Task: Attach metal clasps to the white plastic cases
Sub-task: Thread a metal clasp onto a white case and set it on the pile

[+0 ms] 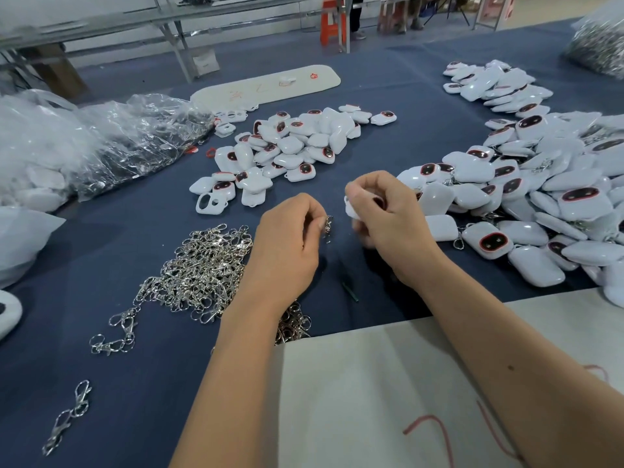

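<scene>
Clasps (202,275) lie in a tangled silver heap on the dark blue table cloth (135,383), just left of the left forearm, which covers the heap's right edge. A few loose ones (69,417) sit apart near the bottom left corner.

The white case in hand (351,207) is mostly hidden — only a small white edge shows past the curled fingers of the right hand (385,214), so its face and its loop cannot be made out. That hand is closed around it, fingers folded tight over the top. The left hand (290,244) pinches a single clasp (328,226) between thumb and fingertips; only the clasp's upper part shows and it is blurred, so whether its hook is sprung open cannot be told. The held clasp and the held case are near each other but apart.

A pile of cases (287,146) lies beyond the hands in the middle of the table, and a larger pile (540,197) spreads along the right, cut off by the frame edge — some there show small metal pieces at their corners. Crumpled clear plastic bags (101,143) fill the left side; their contents are hard to make out. A pale sheet (388,400) with red marks covers the near right edge under the right forearm.
</scene>
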### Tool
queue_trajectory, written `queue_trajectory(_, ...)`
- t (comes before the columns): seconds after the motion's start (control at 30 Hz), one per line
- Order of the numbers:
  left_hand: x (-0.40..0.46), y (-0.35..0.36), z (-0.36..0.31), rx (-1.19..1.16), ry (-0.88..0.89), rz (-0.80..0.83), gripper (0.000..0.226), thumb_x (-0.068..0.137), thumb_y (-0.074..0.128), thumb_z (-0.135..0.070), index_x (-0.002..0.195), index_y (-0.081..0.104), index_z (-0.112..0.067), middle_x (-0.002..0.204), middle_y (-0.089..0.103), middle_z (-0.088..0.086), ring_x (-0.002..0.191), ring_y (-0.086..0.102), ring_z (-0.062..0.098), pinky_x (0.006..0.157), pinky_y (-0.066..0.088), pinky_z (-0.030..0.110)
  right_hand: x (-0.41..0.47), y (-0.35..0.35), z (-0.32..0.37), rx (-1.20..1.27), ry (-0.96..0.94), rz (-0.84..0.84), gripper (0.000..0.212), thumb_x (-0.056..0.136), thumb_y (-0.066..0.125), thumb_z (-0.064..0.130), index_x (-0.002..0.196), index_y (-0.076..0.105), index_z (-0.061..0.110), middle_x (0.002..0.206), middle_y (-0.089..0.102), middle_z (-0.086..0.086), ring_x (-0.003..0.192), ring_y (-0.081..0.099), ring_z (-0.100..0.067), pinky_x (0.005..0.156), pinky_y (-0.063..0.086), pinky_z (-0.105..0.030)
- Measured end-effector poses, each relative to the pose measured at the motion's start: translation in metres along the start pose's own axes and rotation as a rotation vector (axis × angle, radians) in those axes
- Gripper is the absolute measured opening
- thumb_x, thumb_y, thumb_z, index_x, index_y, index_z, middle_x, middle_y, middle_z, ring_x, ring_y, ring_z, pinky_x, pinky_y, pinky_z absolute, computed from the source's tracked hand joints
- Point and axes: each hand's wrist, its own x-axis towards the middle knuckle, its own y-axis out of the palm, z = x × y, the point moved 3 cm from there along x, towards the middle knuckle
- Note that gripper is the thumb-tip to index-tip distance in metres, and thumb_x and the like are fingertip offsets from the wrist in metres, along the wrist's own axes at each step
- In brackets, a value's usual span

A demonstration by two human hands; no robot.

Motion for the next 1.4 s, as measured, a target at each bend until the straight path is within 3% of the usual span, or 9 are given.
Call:
queue_trajectory(0.03,0.0,0.002,-0.001,-0.004,0.0,0.011,0.015,0.097,0.059,-0.008,0.087,0.059,-0.02,0.081,0.063,-0.008,0.076,0.063,0.017,0.072,0.052,0.045,0.001,-0.001,-0.002,0.017,0.032,-0.008,0.014,0.095,0.071,0.029,0.101,0.062,0.022,0.08,0.065,0.007,0.063,0.058,-0.011,0.06,0.048,-0.03)
queue_trajectory(0.1,0.0,0.004,-0.001,-0.015,0.001,0.028,0.015,0.097,0.058,-0.008,0.087,0.059,-0.02,0.08,0.063,-0.008,0.075,0.063,0.017,0.072,0.053,0.047,0.002,-0.003,-0.005,0.012,0.056,-0.041,0.027,0.088,0.081,0.021,0.107,0.061,0.023,0.089,0.067,0.005,0.065,0.059,-0.012,0.061,0.051,-0.027)
queue_trajectory(0.17,0.0,0.005,-0.001,-0.02,0.004,0.044,0.015,0.097,0.058,-0.009,0.087,0.059,-0.02,0.079,0.062,-0.008,0.075,0.063,0.018,0.072,0.053,0.048,0.002,-0.003,-0.005,0.048,0.047,-0.021,0.027,0.086,0.084,0.021,0.104,0.064,0.019,0.078,0.065,0.006,0.061,0.055,-0.012,0.054,0.048,-0.024)
queue_trajectory(0.27,-0.001,0.005,-0.002,-0.01,0.016,0.049,0.016,0.096,0.058,-0.008,0.086,0.059,-0.02,0.077,0.061,-0.009,0.074,0.059,0.015,0.071,0.052,0.046,0.003,-0.002,-0.003,0.083,0.033,-0.004,0.008,0.094,0.074,0.025,0.092,0.073,0.017,0.064,0.058,0.008,0.054,0.049,-0.009,0.049,0.041,-0.02)
queue_trajectory(0.4,0.0,0.004,-0.006,-0.006,0.029,0.053,0.016,0.096,0.058,-0.007,0.085,0.059,-0.019,0.074,0.058,-0.012,0.072,0.055,0.01,0.07,0.05,0.041,0.003,0.0,0.0,-0.046,-0.015,-0.067,0.019,0.099,0.066,0.029,0.084,0.071,0.018,0.063,0.056,0.015,0.057,0.043,-0.004,0.054,0.037,-0.014)
queue_trajectory(0.5,0.0,0.006,-0.009,-0.012,0.03,0.081,0.015,0.096,0.058,-0.006,0.085,0.059,-0.017,0.076,0.059,-0.009,0.073,0.056,0.016,0.071,0.05,0.044,0.005,0.001,-0.002,-0.112,0.001,-0.093,0.023,0.1,0.064,0.03,0.08,0.064,0.019,0.059,0.054,0.02,0.056,0.044,0.0,0.055,0.037,-0.012)
queue_trajectory(0.77,0.0,0.011,-0.014,-0.013,0.012,0.104,0.013,0.092,0.058,-0.002,0.084,0.059,-0.013,0.076,0.06,-0.006,0.076,0.057,0.021,0.073,0.05,0.048,0.004,0.002,0.001,-0.224,-0.004,-0.076,0.023,0.1,0.062,0.028,0.083,0.063,0.013,0.054,0.051,0.023,0.052,0.043,0.0,0.053,0.034,-0.012)
queue_trajectory(1.1,-0.002,0.014,-0.014,0.047,-0.031,0.088,0.016,0.093,0.055,-0.001,0.084,0.059,-0.014,0.078,0.059,-0.008,0.076,0.055,0.021,0.074,0.049,0.045,-0.005,0.005,0.011,-0.309,-0.036,-0.061,0.023,0.102,0.059,0.023,0.082,0.057,0.012,0.058,0.05,0.012,0.053,0.043,-0.005,0.06,0.035,-0.024)
queue_trajectory(1.4,0.001,0.018,-0.02,0.215,-0.137,0.092,0.017,0.094,0.052,-0.002,0.09,0.061,-0.016,0.091,0.066,0.0,0.091,0.059,0.028,0.082,0.046,0.044,-0.011,0.011,0.014,-0.445,-0.109,-0.132,0.023,0.105,0.055,0.021,0.085,0.051,0.01,0.06,0.051,0.009,0.058,0.05,0.0,0.057,0.037,-0.018)
